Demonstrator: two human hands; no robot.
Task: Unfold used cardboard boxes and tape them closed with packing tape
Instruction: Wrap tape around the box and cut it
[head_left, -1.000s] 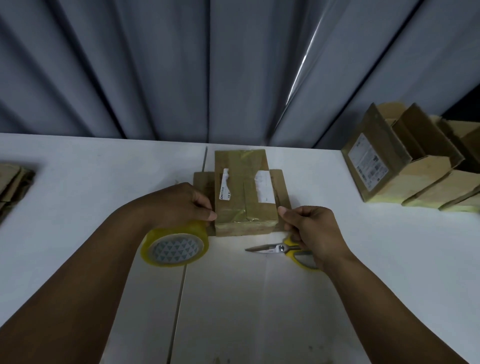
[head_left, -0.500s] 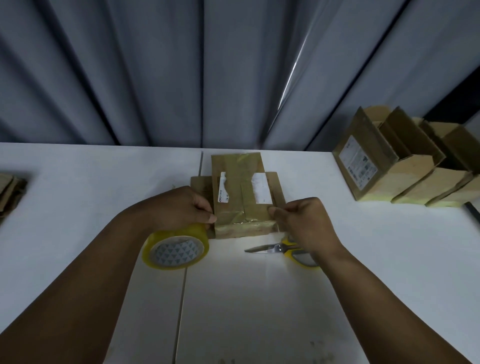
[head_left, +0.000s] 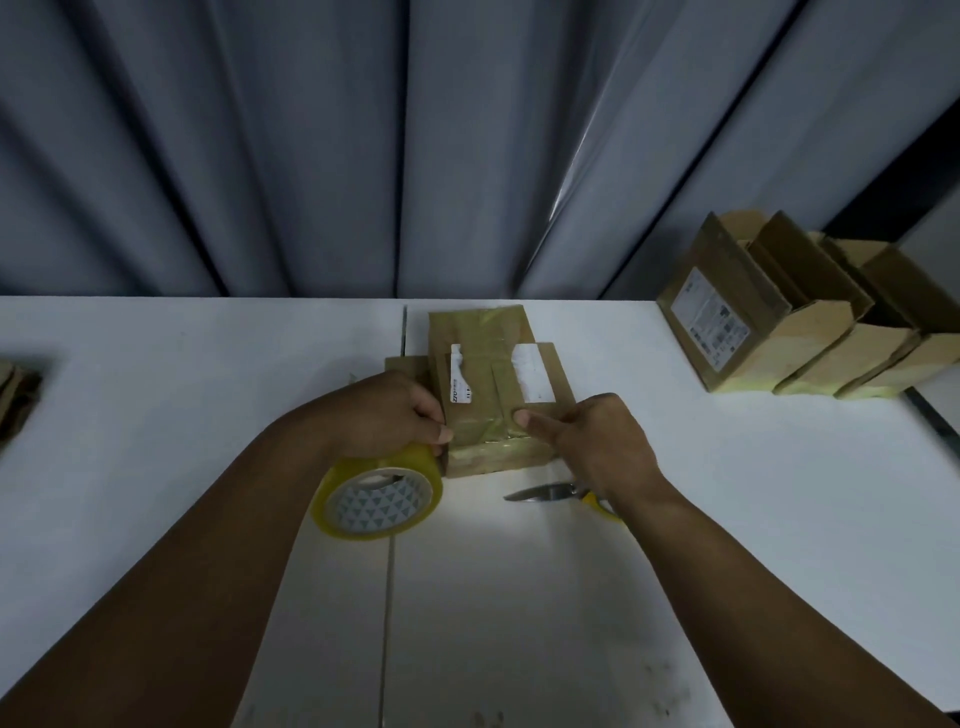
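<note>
A small brown cardboard box (head_left: 485, 364), glossy with tape and bearing two white labels, lies on the white table (head_left: 727, 493) with its side flaps spread out. My left hand (head_left: 384, 410) grips a yellow packing tape roll (head_left: 379, 504) against the box's near left corner, thumb at the box edge. My right hand (head_left: 597, 441) holds the near right corner, its thumb pressing down on the taped top near the front edge.
Yellow-handled scissors (head_left: 540, 492) lie just in front of the box, partly under my right wrist. Several opened boxes (head_left: 779, 338) stand in a row at the right table edge. Flattened cardboard (head_left: 15, 395) lies at the far left. A grey curtain (head_left: 311, 156) hangs behind.
My right hand has slid left from the box's right edge onto its top, thumb now pressing the tape. The left hand stays on the roll.
</note>
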